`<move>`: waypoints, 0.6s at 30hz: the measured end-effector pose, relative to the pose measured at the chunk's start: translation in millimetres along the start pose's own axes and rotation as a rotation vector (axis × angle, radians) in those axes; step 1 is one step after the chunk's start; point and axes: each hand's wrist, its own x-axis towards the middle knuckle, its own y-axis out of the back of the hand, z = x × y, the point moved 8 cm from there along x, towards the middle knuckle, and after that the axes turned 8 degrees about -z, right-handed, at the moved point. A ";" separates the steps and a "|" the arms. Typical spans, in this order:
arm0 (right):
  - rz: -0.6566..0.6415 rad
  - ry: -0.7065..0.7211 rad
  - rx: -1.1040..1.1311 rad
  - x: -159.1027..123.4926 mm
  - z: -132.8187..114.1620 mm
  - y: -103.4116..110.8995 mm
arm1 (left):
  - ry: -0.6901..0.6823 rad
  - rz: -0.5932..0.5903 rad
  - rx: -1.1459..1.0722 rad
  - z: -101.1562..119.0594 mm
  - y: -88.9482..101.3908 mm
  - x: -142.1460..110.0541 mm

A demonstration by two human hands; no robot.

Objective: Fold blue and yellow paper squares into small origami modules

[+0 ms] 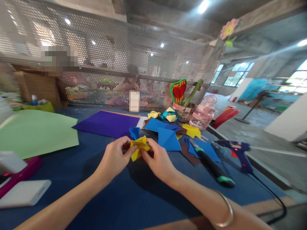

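Note:
A folded piece of yellow paper is held up between both hands over the blue tabletop. My left hand pinches its left side between thumb and fingers. On the opposite side, my right hand grips the paper's right edge in the same way. Just behind the paper stands a small folded blue paper piece. To the right of my right hand lie blue paper squares, one with crease lines. The fingertips behind the yellow paper are partly hidden.
A utility knife and a blue glue gun with a cord lie at right. Purple paper and green paper spread leftward. A pink bottle and a basket stand behind, before a perforated metal screen.

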 end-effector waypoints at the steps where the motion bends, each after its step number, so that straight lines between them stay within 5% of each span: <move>1: 0.006 0.005 -0.046 0.4 0.0 2.1 | -0.002 -0.025 0.010 0.7 -1.9 0.1; 7: 0.018 0.025 -0.159 1.1 -2.8 8.4 | -0.059 -0.131 -0.129 2.6 -11.6 0.9; 18: -0.037 0.028 -0.137 -1.2 -9.4 1.1 | -0.057 -0.092 -0.144 6.4 -10.5 -2.0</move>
